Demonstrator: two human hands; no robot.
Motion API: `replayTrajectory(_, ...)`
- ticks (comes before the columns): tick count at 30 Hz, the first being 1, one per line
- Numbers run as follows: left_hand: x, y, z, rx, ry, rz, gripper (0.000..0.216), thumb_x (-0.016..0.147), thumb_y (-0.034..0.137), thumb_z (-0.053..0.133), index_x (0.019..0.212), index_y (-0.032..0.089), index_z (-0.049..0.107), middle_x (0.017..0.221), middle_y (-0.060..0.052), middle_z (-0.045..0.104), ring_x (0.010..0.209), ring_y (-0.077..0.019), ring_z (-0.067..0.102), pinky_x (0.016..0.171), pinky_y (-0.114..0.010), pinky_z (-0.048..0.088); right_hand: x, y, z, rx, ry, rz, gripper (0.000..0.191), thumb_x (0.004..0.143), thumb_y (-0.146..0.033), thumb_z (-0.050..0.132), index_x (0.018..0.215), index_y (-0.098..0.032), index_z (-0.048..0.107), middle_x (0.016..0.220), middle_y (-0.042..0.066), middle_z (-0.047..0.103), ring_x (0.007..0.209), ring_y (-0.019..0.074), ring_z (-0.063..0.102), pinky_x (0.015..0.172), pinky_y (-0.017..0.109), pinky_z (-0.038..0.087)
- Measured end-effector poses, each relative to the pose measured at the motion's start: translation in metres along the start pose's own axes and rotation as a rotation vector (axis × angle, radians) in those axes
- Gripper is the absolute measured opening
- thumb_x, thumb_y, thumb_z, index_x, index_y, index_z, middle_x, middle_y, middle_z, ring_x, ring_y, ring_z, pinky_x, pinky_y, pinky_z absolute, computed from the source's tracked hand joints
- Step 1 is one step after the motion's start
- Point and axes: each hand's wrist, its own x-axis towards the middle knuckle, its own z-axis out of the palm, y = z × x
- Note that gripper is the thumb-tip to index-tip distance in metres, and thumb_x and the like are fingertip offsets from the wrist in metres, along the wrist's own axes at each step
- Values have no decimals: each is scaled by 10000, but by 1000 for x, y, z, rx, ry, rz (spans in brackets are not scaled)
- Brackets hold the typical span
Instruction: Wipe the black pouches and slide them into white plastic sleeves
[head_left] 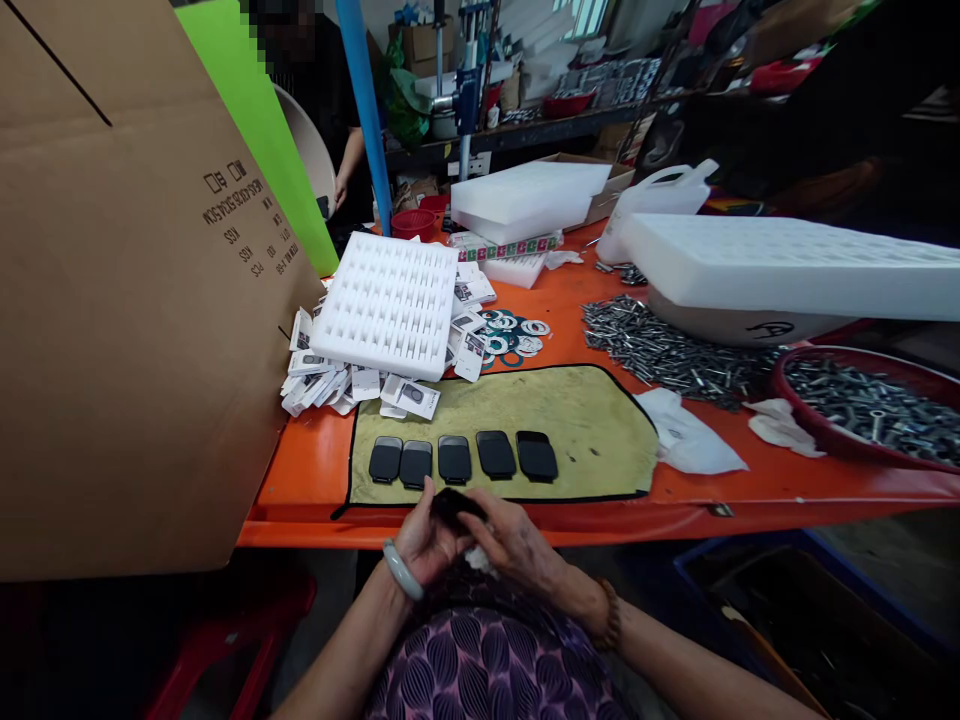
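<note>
Close to my lap, below the table's front edge, my left hand (pixel 429 538) is closed around a flat black rounded case (pixel 454 506). Over that case bends my right hand (pixel 517 540), its fingers on the near right side. A crumpled white wad of cloth or tissue (pixel 480 562) pokes out beneath the right fingers. In front of both hands, several similar black cases (pixel 454 459) lie in a row on a yellow-green cloth mat (pixel 600 420) with a black border.
A white foam tray (pixel 390 300) rests on small printed cards (pixel 411 396). Loose rings (pixel 517 335) and metal pins (pixel 667 350) lie behind the mat. A red basket (pixel 795 400) of metal parts stands right. A cardboard box (pixel 135 300) blocks the left; behind it, a person (pixel 352 160) holds a basin.
</note>
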Motion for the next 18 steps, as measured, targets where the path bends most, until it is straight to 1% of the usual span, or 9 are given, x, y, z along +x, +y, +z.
replayTrajectory(2,-3,-1,3,119,-14,-24,485,825,590,557,980,138,642,900,-89,686,741,-192,658,771,-345,504,5,9,-18,140,47,144,225,902,-354,482,966,-181,612,868,49,672,797,174,629,727,293,518)
replayTrajectory(4,-4,2,1,316,49,58,474,769,592,627,956,157,632,925,-83,671,764,-199,658,756,-344,496,9,22,-48,301,20,289,282,838,-434,551,924,-171,611,813,32,669,741,169,624,664,277,513)
replayTrajectory(6,-3,11,-7,566,178,272,432,712,557,697,875,166,616,916,-73,653,797,-197,641,757,-325,486,8,40,-87,419,-63,430,379,751,-480,636,957,-162,621,826,39,685,742,191,637,665,301,521)
replayTrajectory(7,-2,18,-12,707,248,399,405,699,529,716,858,173,611,912,-70,647,816,-197,630,770,-322,481,6,50,-108,434,-67,497,430,714,-487,674,996,-166,630,847,46,694,743,201,642,666,311,522)
replayTrajectory(9,2,34,-23,1007,374,628,344,709,462,713,889,184,617,924,-75,644,878,-216,611,842,-348,467,2,71,-147,346,54,605,458,660,-502,716,975,-175,657,844,67,701,705,209,631,617,309,506)
replayTrajectory(11,6,51,-32,1314,458,772,320,741,381,682,992,189,625,1036,-101,641,1010,-251,586,947,-396,423,-2,90,-176,222,107,618,411,644,-506,722,887,-176,681,841,89,700,725,225,622,619,313,491)
replayTrajectory(14,14,75,-44,1748,524,794,477,739,339,686,1187,205,592,1357,-136,514,1303,-339,401,1075,-493,291,1,112,-193,63,44,552,364,663,-513,686,800,-175,685,828,87,690,771,237,608,662,320,476)
replayTrajectory(16,20,84,-52,1973,537,716,630,703,372,729,1292,250,541,1486,-111,393,1403,-393,227,1104,-557,201,8,120,-190,-2,-27,489,367,703,-518,636,816,-172,683,825,68,683,779,224,599,688,314,465)
replayTrajectory(18,26,88,-59,2115,499,626,723,692,403,740,1359,295,482,1527,-87,337,1424,-411,156,1102,-579,175,18,124,-179,-78,-51,434,359,749,-505,583,844,-171,674,809,45,673,767,204,590,698,301,452)
